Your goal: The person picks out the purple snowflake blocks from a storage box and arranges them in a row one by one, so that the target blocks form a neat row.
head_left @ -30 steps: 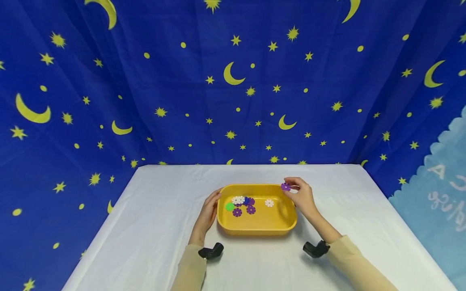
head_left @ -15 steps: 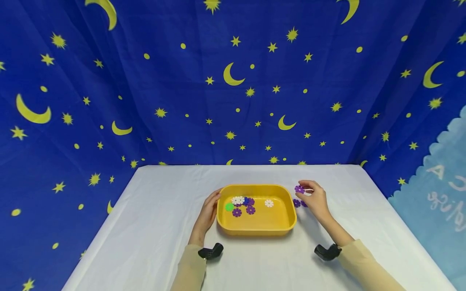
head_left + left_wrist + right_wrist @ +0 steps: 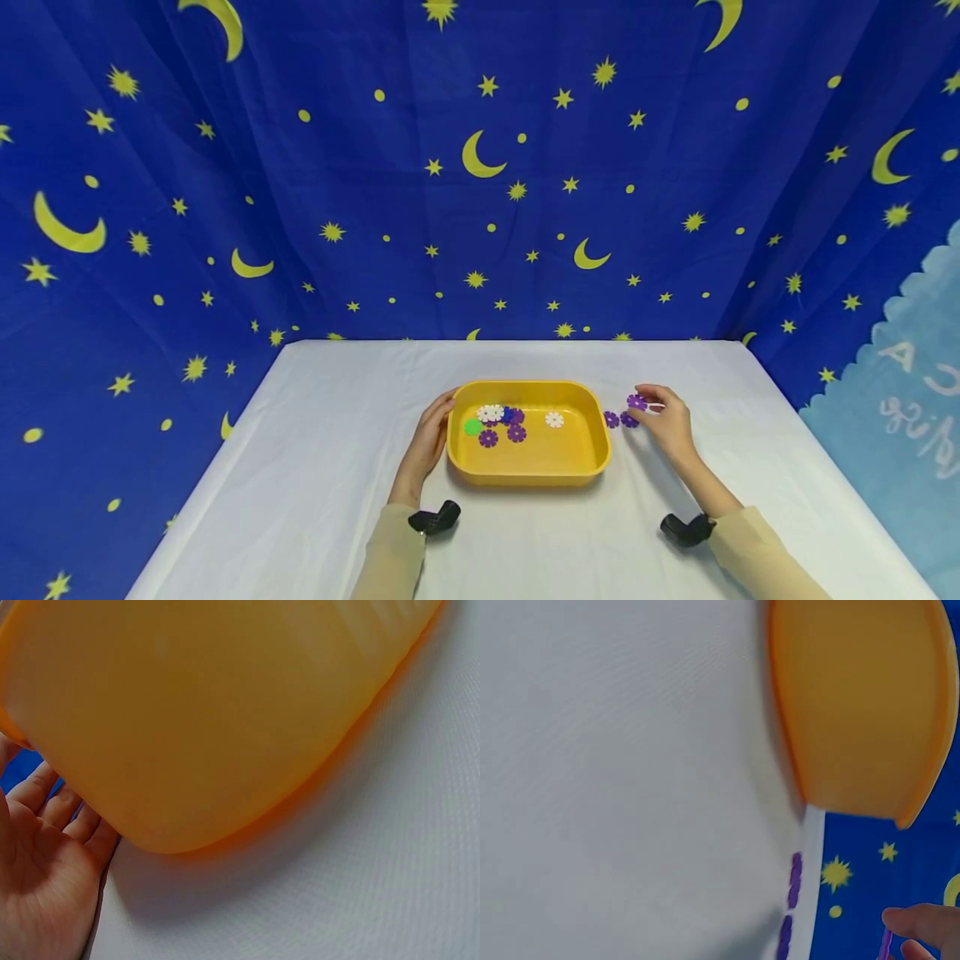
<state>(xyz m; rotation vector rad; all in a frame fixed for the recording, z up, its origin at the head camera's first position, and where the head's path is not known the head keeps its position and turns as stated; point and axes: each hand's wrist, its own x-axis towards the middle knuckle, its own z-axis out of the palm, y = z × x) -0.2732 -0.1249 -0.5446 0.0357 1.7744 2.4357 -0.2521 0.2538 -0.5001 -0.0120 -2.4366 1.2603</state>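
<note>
A yellow plastic basin (image 3: 531, 479) stands on the table. My left hand (image 3: 427, 437) rests along its left side, fingers fairly straight against the outer wall, as the left wrist view also shows. Right of the basin, my right hand (image 3: 666, 423) pinches a purple snowflake disc (image 3: 637, 402) between thumb and fingertips, held up on edge. Two more purple snowflake discs lie on the table, one (image 3: 612, 420) near the basin's right wall and another (image 3: 629, 420) just below the held one. The right wrist view shows the held disc edge-on.
Inside the basin, a white snowflake disc (image 3: 554, 420) lies apart from a left-hand cluster of a green disc (image 3: 472, 427), purple discs (image 3: 488, 438), white discs (image 3: 491, 412) and a dark blue one (image 3: 507, 414). A starry blue cloth (image 3: 480, 217) hangs behind the white table (image 3: 337, 467).
My right hand has moved right and lower with the purple snowflake disc, from over the basin's right rim to above the table discs. The left hand and basin have stayed put.
</note>
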